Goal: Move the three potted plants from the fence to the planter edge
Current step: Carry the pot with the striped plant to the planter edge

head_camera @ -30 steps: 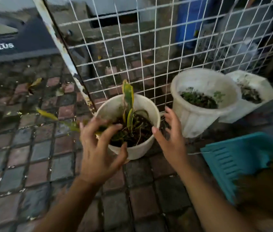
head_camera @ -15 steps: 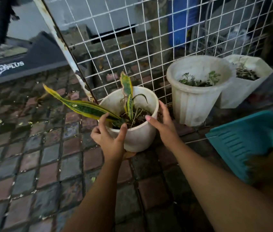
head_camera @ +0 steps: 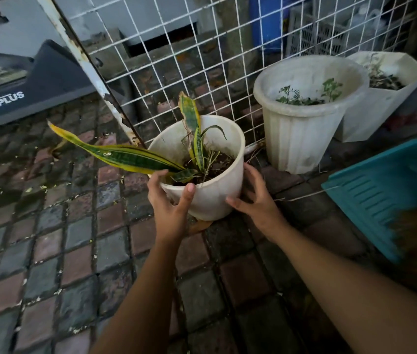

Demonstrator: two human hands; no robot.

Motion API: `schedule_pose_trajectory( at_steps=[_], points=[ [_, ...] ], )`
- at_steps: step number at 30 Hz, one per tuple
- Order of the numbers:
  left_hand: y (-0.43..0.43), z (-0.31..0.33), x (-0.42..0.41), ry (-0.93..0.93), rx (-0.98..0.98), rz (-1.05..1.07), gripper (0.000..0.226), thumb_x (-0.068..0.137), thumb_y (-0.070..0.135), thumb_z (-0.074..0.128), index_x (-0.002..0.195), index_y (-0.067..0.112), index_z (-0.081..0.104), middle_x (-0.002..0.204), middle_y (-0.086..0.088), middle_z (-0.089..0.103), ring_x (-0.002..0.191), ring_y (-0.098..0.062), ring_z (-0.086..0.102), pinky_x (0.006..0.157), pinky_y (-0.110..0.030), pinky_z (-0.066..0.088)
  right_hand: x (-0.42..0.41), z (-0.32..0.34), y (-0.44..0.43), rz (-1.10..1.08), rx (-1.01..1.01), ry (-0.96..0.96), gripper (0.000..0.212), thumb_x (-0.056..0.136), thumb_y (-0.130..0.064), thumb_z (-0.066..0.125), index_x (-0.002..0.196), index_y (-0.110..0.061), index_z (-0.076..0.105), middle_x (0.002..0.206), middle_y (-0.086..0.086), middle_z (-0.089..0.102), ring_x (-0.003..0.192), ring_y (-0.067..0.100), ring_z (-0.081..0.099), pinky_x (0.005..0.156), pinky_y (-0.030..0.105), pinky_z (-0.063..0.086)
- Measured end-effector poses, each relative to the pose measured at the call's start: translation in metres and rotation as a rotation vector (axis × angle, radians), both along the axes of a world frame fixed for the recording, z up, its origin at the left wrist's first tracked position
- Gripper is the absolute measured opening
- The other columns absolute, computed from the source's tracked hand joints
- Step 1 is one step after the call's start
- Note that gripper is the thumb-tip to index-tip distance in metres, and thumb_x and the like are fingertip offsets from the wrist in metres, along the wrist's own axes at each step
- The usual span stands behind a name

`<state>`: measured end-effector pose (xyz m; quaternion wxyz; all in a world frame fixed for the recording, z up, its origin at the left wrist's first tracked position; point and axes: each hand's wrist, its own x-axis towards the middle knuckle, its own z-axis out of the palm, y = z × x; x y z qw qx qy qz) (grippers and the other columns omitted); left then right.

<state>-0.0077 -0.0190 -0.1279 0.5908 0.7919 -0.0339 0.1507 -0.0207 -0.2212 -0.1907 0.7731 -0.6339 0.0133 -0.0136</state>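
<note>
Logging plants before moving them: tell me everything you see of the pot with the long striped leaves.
The snake plant pot is round, whitish plastic by its look, holding dark soil and green, yellow-edged leaves, one drooping left over the rim. It sits on brick paving by the wire fence; the left hand and right hand grip its sides.

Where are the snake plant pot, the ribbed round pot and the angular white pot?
snake plant pot [head_camera: 210, 200], head view, front wall between the hands.
ribbed round pot [head_camera: 296, 139], head view, ribbed side wall.
angular white pot [head_camera: 381, 111], head view, front face.
</note>
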Motion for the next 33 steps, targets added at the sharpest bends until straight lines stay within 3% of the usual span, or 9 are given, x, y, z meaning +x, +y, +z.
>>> schedule_pose_trajectory(
  at_steps=[3, 7, 10, 14, 17, 22, 26, 31, 33],
  points=[
    [0.008, -0.01, -0.002, 0.002, 0.013, -0.091, 0.068, 0.078, 0.044, 0.077, 0.131, 0.043, 0.033, 0.152, -0.023, 0.033, 0.145, -0.045, 0.043, 0.115, -0.062, 0.047, -0.005, -0.014, 0.007, -0.049, 0.014, -0.035, 0.108, 0.067, -0.037, 0.094, 0.158, -0.039, 0.036, 0.167, -0.006, 0.039, 0.149, 0.016, 0.046, 0.113, 0.038, 0.052],
    [0.017, -0.025, 0.0, -0.027, -0.044, -0.174, 0.103, 0.073, 0.029, 0.088, 0.144, 0.054, 0.017, 0.169, -0.006, 0.021, 0.15, -0.005, 0.046, 0.103, -0.017, 0.054, -0.002, -0.02, 0.016, -0.078, 0.037, -0.044, 0.1, 0.066, -0.032, 0.094, 0.147, -0.049, 0.038, 0.158, -0.013, 0.044, 0.145, 0.011, 0.048, 0.107, 0.026, 0.052],
    [0.016, -0.031, -0.001, -0.015, -0.076, -0.121, 0.106, 0.073, 0.014, 0.096, 0.132, 0.067, 0.027, 0.164, -0.005, 0.03, 0.146, -0.02, 0.051, 0.103, -0.03, 0.059, 0.003, -0.022, 0.014, -0.087, 0.093, -0.029, 0.096, 0.073, -0.016, 0.09, 0.152, -0.036, 0.038, 0.158, -0.008, 0.047, 0.142, 0.008, 0.05, 0.107, 0.027, 0.053],
    [0.014, -0.034, 0.0, -0.024, -0.062, -0.026, 0.096, 0.072, 0.004, 0.094, 0.126, 0.047, 0.028, 0.152, -0.014, 0.038, 0.131, -0.015, 0.06, 0.095, -0.023, 0.06, 0.009, -0.02, 0.01, -0.094, 0.217, -0.009, 0.082, 0.081, -0.001, 0.08, 0.149, -0.027, 0.043, 0.152, -0.005, 0.054, 0.143, 0.022, 0.053, 0.117, 0.045, 0.048],
    [0.013, -0.034, 0.006, -0.013, -0.059, -0.067, 0.098, 0.074, -0.003, 0.092, 0.129, 0.045, 0.026, 0.147, 0.0, 0.039, 0.131, -0.001, 0.059, 0.092, -0.015, 0.057, 0.014, -0.019, 0.008, -0.034, 0.245, 0.058, 0.09, 0.079, -0.009, 0.084, 0.152, -0.035, 0.039, 0.148, -0.017, 0.054, 0.136, 0.011, 0.055, 0.104, 0.039, 0.054],
    [0.012, -0.026, 0.015, 0.03, -0.041, -0.144, 0.112, 0.062, 0.027, 0.098, 0.137, 0.047, 0.016, 0.156, -0.014, 0.034, 0.144, -0.026, 0.049, 0.12, -0.042, 0.048, 0.026, -0.011, 0.006, 0.029, 0.283, 0.208, 0.08, 0.076, -0.031, 0.078, 0.14, -0.061, 0.04, 0.149, -0.021, 0.049, 0.144, 0.025, 0.04, 0.115, 0.071, 0.028],
    [0.015, -0.025, 0.02, 0.02, -0.056, -0.145, 0.109, 0.058, 0.03, 0.097, 0.134, 0.036, 0.02, 0.153, -0.015, 0.043, 0.142, -0.032, 0.054, 0.117, -0.059, 0.048, 0.025, -0.007, 0.011, 0.021, 0.272, 0.242, 0.087, 0.075, -0.038, 0.079, 0.147, -0.06, 0.035, 0.144, -0.019, 0.048, 0.141, 0.025, 0.039, 0.11, 0.07, 0.029],
    [0.022, -0.018, 0.026, 0.01, -0.154, -0.175, 0.087, 0.063, 0.027, 0.093, 0.121, 0.038, 0.029, 0.141, -0.007, 0.05, 0.133, -0.026, 0.057, 0.116, -0.06, 0.049, 0.02, -0.003, 0.007, 0.005, 0.278, 0.257, 0.08, 0.076, -0.044, 0.081, 0.143, -0.063, 0.042, 0.153, -0.019, 0.044, 0.139, 0.021, 0.04, 0.106, 0.069, 0.034],
    [0.021, -0.013, 0.023, 0.014, -0.17, -0.19, 0.082, 0.066, 0.028, 0.09, 0.121, 0.036, 0.03, 0.139, -0.009, 0.05, 0.13, -0.026, 0.058, 0.111, -0.059, 0.049, 0.017, -0.004, 0.009, -0.017, 0.289, 0.244, 0.075, 0.077, -0.045, 0.081, 0.14, -0.063, 0.044, 0.151, -0.02, 0.048, 0.135, 0.015, 0.047, 0.102, 0.057, 0.04]
  ],
)
